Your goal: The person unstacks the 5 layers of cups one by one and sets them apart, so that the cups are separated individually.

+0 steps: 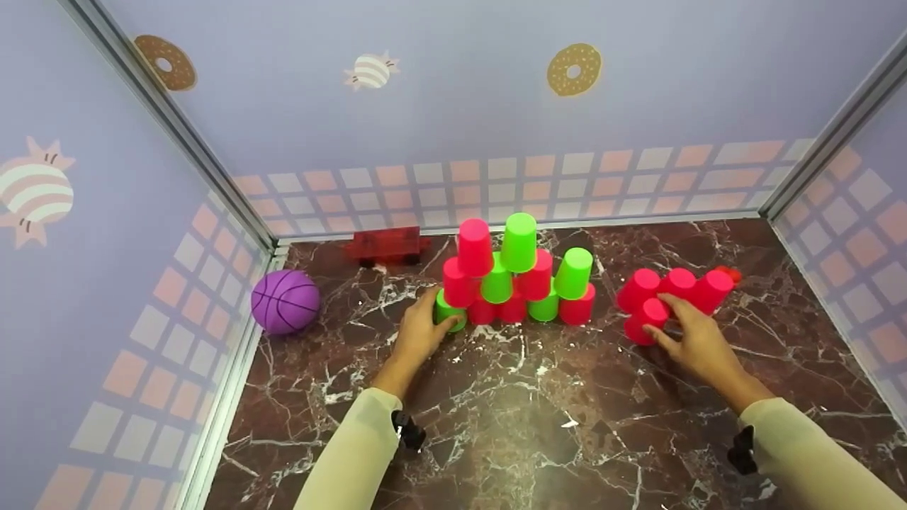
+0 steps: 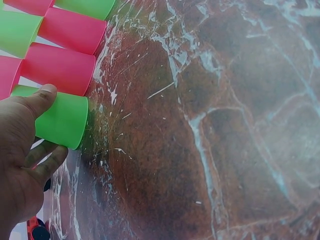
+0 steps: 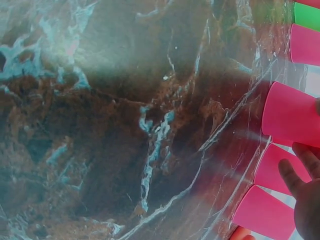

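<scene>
An upside-down cup pyramid of pink and green cups rises in the middle of the head view, with a pink cup (image 1: pixel 474 248) and a green cup (image 1: pixel 521 243) on top. My left hand (image 1: pixel 419 327) grips the green cup (image 2: pixel 64 119) at the left end of the bottom row, thumb on one side and fingers on the other. On the right, my right hand (image 1: pixel 698 340) holds the front pink cup (image 3: pixel 290 114) between thumb and fingers. Three more upside-down pink cups (image 1: pixel 682 282) stand right behind it. In the right wrist view the hand is partly cut off.
A purple basketball (image 1: pixel 285 302) lies by the left wall. Close to the back wall is a translucent red toy vehicle (image 1: pixel 387 245). A small red-orange object (image 1: pixel 733 273) shows behind the right cups. Walls enclose the marbled surface (image 1: pixel 524 425) at the left, back and right.
</scene>
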A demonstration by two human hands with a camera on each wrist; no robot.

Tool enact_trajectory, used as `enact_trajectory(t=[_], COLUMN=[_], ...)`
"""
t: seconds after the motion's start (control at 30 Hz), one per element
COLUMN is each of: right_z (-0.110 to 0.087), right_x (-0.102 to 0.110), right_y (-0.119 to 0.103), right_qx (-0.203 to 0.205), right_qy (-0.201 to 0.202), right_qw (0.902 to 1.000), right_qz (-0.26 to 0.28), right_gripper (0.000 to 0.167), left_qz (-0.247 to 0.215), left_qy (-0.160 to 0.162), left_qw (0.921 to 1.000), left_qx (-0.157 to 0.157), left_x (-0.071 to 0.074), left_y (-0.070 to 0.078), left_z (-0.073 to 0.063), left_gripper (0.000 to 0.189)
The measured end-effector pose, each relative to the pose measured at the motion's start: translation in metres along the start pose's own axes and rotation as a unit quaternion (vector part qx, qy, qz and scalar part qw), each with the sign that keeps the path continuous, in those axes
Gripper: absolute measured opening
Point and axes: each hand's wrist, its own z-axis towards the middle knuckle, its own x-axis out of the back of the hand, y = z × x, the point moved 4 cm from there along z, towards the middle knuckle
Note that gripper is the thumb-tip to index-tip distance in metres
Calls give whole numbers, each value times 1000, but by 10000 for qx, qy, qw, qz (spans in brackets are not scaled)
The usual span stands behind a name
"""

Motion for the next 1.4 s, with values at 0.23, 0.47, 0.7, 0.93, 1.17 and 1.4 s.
enact_trajectory(t=[0.23, 0.47, 0.7, 0.93, 1.17, 1.4], right_z=[2, 23, 57, 91, 115, 135], right_x=[6, 26, 42, 43, 29, 16], right_y=[-3, -20, -52, -90, -129, -165], right_qx=[-92, 120, 401, 600, 875, 1007], right_qy=[-107, 167, 455, 369, 259, 39], right_qw=[9999, 9997, 9982, 9974, 9952, 9934], right_qz=[-80, -88, 12, 133, 364, 544], right_gripper=[68, 70, 72, 71, 73, 75], left_qz=[62, 39, 282, 24, 178, 136], left_qy=[-13, 93, 160, 55, 162, 133], left_qw=[9999, 9999, 9994, 10000, 9996, 9998], left_qx=[109, -13, -83, 14, -146, -111], left_x=[-4, -2, -6, 12, 2, -4], left_y=[-4, -2, -6, 21, 1, -4], left_z=[2, 0, 1, -4, -2, 0], left_gripper=[69, 70, 70, 67, 73, 71])
